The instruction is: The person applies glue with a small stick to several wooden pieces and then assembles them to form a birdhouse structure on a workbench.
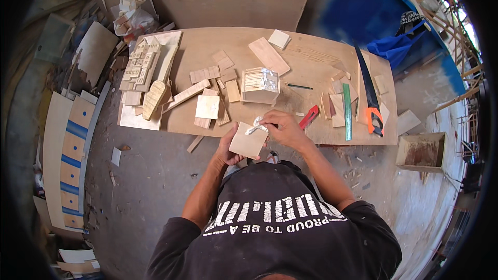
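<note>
In front of my chest, my left hand grips a pale square wooden board by its left edge. My right hand pinches a small crumpled white-and-silver thing against the board's upper edge; what it is exactly I cannot make out. Just beyond stands a small wooden box, with thin wood strips and a shiny silvery-white wrapping or smear on top. A red-handled cutter lies to the right of my right hand. Left of the box rests a light square wood block on other pieces.
The wooden table carries several wood offcuts, a pencil, a green strip and a handsaw with an orange handle. A wooden house model stands at its left end. A metal container sits at the right.
</note>
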A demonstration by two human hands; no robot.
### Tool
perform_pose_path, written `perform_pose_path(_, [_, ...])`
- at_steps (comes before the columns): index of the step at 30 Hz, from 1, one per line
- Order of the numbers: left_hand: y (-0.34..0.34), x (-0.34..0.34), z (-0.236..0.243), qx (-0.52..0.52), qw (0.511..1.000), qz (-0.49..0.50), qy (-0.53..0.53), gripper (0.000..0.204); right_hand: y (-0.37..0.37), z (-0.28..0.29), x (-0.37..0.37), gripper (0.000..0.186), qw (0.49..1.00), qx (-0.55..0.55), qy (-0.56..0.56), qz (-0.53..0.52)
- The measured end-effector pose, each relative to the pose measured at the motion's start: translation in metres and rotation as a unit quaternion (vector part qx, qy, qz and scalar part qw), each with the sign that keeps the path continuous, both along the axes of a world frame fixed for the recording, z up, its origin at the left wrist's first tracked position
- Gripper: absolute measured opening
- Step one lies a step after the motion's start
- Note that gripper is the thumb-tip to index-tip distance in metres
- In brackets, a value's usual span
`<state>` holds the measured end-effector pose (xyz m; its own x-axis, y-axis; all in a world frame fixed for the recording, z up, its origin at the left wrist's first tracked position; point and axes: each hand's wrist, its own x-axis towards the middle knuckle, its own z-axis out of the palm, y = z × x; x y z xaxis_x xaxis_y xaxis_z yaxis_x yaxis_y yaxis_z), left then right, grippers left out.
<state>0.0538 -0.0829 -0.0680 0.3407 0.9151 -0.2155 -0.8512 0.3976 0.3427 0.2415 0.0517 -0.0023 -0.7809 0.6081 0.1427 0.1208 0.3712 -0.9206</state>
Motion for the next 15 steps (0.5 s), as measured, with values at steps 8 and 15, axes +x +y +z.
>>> perform_pose_path(8, [0.000, 0.004, -0.006, 0.067, 0.986, 0.024, 0.149, 0.087, 0.002, 0.006, 0.018, 0.014, 0.999, -0.004, 0.054, 0.003])
perform_pose_path(15, [0.000, -0.011, -0.004, 0.079, 0.979, 0.061, 0.180, 0.087, 0.000, 0.028, 0.028, 0.012, 0.997, 0.039, 0.023, -0.055])
